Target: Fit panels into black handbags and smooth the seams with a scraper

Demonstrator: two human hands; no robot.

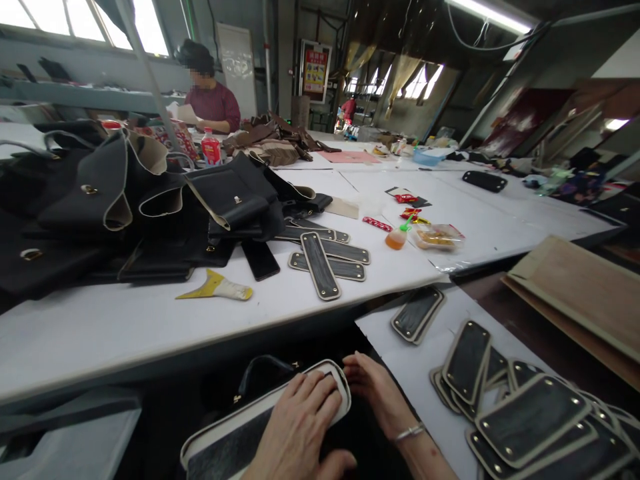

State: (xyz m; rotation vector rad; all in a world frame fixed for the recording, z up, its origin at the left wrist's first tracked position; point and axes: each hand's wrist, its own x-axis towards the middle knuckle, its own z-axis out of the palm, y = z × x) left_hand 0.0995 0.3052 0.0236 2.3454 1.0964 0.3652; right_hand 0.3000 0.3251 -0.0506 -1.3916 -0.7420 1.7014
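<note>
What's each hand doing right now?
Left hand: open, palm down on the pale-rimmed black piece.
Right hand: open, by its far end; touching or not, can't tell.

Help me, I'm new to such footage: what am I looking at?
No machine here: these are a person's bare hands, in one picture from a camera worn on the head. The left hand rests on a dark, pale-rimmed piece; the right hand is at its end, touching or not, I can't tell. On the white table lie black bags, what looks like a phone, studded strips and a bottle of orange liquid. More studded panels lie at right.
</note>
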